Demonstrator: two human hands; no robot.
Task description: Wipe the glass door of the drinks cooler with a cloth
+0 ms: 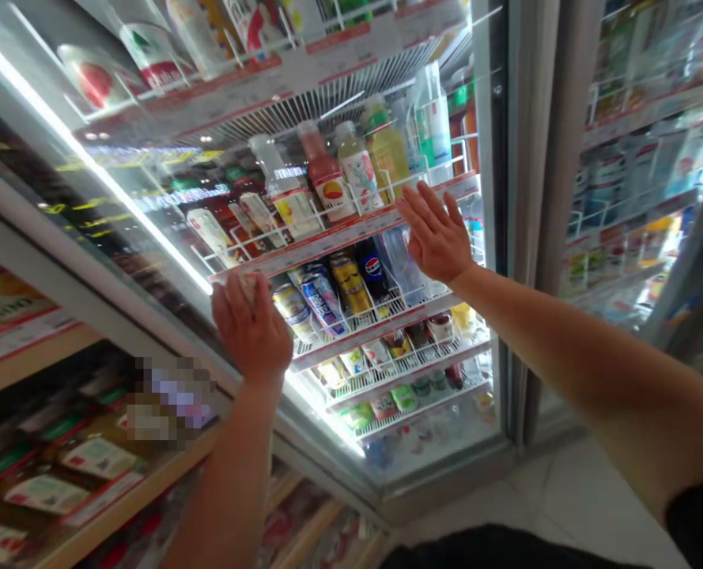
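Step in hand, my read: both hands up at the front of a drinks cooler (532, 237), nothing visibly lifted out, so positioning rather than a grasp. Lettering reflected left of the R hand suggests a glass pane (200, 194) btwn hands & stock; can't tell for sure, nor whether either palm touches it. A grip on any drink would call for a clear way in first, then R fingers curling, as they're too straight to hold anything now.

Pose: R hand (437, 237) is flat-ish, back toward the view, fingers extended & slightly apart, no item seen in it; R forearm slants in from the right edge, prob. near full reach. L hand (253, 328) is lower, fingers bent, forearm rising from below; can't tell if they pinch smth, view's blurred there.

Nearest drinks: yellow drink w/ green cap (388, 154) just up-left of R fingertips; pale-label bottle (358, 170) next along, then red juice bottle (328, 178) further left. Price strip (333, 239) runs btwn the two hands. Under it, also btwn hands: Pepsi-logo drink (373, 269) down-left of the R hand, then gold can (351, 283), then blue can (323, 299) nearer the L hand, to its right.
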